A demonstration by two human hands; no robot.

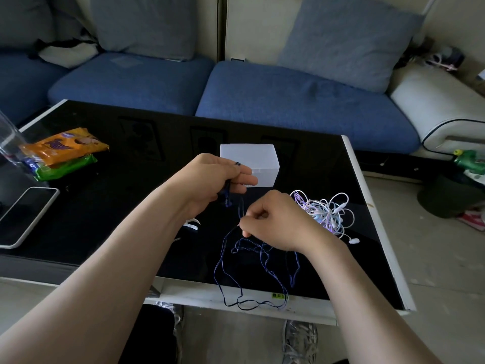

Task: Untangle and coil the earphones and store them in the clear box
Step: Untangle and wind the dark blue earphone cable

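You are coiling the dark blue earphones (223, 261), left hand (217, 179) fingers (245, 178) grasping gathered turns at frame centre, right hand (273, 222) pinching the cord, so slack lying lower-centre on the worktop (118, 219) probably needs winding in before loading the clear box (259, 158) behind.

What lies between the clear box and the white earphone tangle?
Only bare black tabletop shows there in the head view; the clear box and the white earphone tangle sit apart, not touching.
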